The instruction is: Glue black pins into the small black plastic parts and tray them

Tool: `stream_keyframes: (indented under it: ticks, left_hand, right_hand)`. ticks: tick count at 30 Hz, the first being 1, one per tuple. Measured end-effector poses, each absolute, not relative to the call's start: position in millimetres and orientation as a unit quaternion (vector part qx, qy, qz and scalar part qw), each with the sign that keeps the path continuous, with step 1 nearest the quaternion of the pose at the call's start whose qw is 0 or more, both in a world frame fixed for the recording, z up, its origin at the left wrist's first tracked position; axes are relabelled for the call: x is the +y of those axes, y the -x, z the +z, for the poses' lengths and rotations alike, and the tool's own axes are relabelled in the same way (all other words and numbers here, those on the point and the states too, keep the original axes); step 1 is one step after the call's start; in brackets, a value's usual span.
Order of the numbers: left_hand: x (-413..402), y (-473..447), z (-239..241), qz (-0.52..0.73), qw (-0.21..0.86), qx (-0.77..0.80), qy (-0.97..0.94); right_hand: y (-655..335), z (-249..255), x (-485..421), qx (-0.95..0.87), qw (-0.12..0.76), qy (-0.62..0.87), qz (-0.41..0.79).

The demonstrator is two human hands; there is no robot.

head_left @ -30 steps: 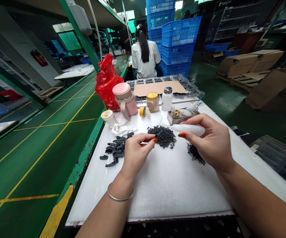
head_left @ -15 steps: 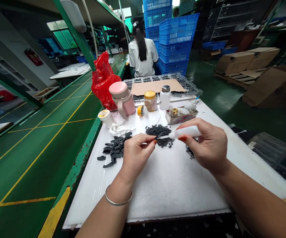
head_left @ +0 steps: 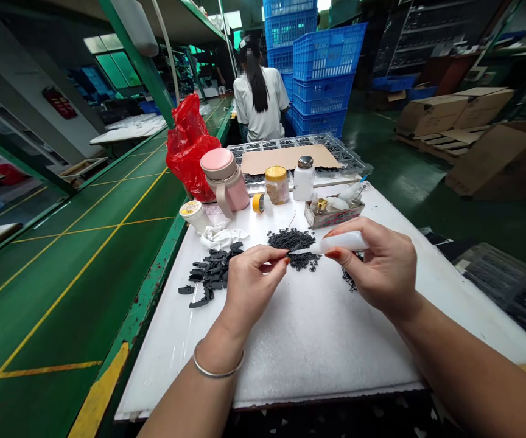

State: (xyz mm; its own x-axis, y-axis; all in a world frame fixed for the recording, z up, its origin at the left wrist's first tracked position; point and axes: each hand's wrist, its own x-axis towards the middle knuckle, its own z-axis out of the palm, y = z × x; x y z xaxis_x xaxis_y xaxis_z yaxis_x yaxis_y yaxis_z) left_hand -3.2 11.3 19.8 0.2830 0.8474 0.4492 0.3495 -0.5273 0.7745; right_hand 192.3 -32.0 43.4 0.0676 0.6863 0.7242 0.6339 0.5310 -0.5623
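Barely shifted, left hand (head_left: pixel 254 283) pinches a black part (head_left: pixel 296 248), right hand (head_left: pixel 379 264) a white bottle (head_left: pixel 344 242).

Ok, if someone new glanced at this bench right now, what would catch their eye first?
The red plastic bag bunched at the far left corner of the white-topped bench and the stacked blue plastic crates beyond it stand out first. Nearer, the right hand holds a white squeeze bottle, its tip by the left hand, just above a heap of small black parts.

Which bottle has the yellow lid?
The squat clear jar, between the pink flask and the white bottle; the bottle's cap is silver, the flask's lid pink.
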Motion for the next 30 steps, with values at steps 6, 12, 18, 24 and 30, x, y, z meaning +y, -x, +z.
stream_keyframes:
  ticks: [6, 12, 18, 24, 30]
  left_hand:
    - [11.1, 2.8, 20.1, 0.444, 0.274, 0.401, -0.753]
    - [11.6, 3.0, 19.0, 0.446, 0.274, 0.399, -0.753]
    - [12.1, 3.0, 17.9, 0.451, 0.275, 0.398, -0.750]
    - [12.1, 3.6, 18.2, 0.451, 0.274, 0.397, -0.751]
    - [12.1, 4.0, 17.6, 0.453, 0.272, 0.392, -0.753]
  right_hand:
    - [-192.3, 42.8, -32.4, -0.683, 0.543, 0.489, 0.023]
    - [-191.8, 43.6, -32.4, -0.685, 0.543, 0.485, 0.026]
    - [-191.9, 44.4, -32.3, -0.684, 0.546, 0.483, 0.025]
    - [-191.7, 43.8, -32.3, -0.687, 0.548, 0.478, 0.022]
    - [-192.6, 43.2, -31.7, -0.686, 0.547, 0.480, 0.015]
